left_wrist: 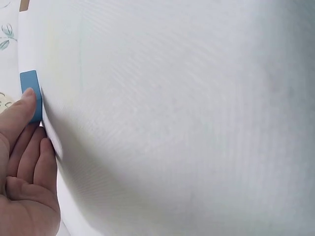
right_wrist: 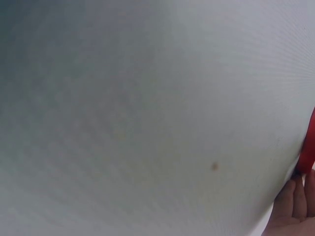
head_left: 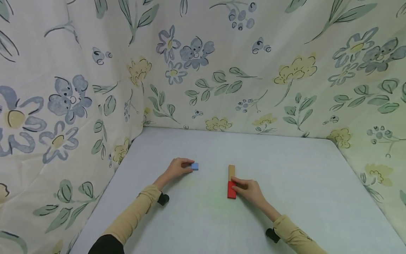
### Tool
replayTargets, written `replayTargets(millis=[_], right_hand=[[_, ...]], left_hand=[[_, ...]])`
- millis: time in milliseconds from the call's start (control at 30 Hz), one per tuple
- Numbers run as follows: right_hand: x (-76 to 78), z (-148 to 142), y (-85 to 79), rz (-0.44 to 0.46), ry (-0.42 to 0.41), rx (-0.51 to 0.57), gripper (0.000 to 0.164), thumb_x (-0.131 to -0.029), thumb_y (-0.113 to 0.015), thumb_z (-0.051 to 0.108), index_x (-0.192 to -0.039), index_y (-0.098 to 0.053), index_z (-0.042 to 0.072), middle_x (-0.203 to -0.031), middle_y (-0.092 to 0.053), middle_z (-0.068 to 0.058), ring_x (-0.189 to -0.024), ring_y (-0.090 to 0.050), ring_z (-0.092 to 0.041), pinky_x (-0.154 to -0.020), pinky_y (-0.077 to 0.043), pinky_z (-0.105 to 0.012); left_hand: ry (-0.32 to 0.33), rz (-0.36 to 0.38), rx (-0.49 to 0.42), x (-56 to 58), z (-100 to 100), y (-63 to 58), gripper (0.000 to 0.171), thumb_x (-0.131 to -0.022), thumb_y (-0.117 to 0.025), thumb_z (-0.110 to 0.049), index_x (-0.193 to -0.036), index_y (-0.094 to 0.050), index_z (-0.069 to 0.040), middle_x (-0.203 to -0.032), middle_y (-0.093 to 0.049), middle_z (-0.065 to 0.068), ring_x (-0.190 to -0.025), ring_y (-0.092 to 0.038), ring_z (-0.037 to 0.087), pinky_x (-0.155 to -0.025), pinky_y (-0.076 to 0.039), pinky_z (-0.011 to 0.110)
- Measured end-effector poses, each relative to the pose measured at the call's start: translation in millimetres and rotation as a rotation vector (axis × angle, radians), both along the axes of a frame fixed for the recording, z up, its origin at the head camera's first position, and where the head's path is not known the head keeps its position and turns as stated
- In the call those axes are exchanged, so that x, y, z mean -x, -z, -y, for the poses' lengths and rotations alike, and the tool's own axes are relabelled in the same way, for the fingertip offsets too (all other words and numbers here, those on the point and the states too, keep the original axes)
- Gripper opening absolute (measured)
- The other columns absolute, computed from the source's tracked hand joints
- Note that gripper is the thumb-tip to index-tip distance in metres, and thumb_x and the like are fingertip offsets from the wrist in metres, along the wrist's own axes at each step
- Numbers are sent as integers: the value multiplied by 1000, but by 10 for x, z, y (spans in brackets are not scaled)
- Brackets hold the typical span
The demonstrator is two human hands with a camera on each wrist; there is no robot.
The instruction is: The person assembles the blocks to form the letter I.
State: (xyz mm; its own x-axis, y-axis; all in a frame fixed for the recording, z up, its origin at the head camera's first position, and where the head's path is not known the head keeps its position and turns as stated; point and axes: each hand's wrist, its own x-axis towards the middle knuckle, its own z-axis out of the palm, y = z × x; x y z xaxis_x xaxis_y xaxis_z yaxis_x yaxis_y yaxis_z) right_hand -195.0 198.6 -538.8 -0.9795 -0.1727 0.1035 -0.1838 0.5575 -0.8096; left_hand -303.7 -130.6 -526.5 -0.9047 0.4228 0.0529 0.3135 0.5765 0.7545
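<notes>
In the head view, my left hand (head_left: 175, 169) pinches a small blue block (head_left: 195, 166) between thumb and fingers, left of the table's middle. The left wrist view shows the thumb lying across the face of that blue block (left_wrist: 29, 78). Farther right, my right hand (head_left: 251, 191) grips a red block (head_left: 231, 194) from its right side. Against the red block's far end lies a plain wooden block (head_left: 232, 171), the two forming one straight line. Only an edge of the red block (right_wrist: 309, 150) and some fingertips appear in the right wrist view.
A white tabletop (head_left: 196, 222) lies under both hands. Floral fabric (head_left: 203, 102) hangs along its back and sides. Black wrist cameras sit at the left wrist (head_left: 163, 199) and right wrist (head_left: 272, 235).
</notes>
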Motion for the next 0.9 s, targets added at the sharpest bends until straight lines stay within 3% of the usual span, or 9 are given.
replayTargets(millis=[333,900], right_hand=[[-15,23,0,9,16,12,40,-81,-75,21,-119,-67,13,-119,-67,-4,-116,-60,-25,-94,-53,-40],[-13,9,-17,21,13,27,40,-81,-75,20,-120,-67,13,-120,-67,-4,-116,-60,-24,-95,-51,-42]], left_hand=[[15,36,-48,-11,18,-14,35,-82,-73,-9,-116,-67,-4,-121,-66,14,-115,-61,27,-96,-52,35],[2,82,-108,-10,19,-6,35,-82,-72,-7,-116,-67,-2,-122,-65,17,-116,-61,27,-96,-52,32]])
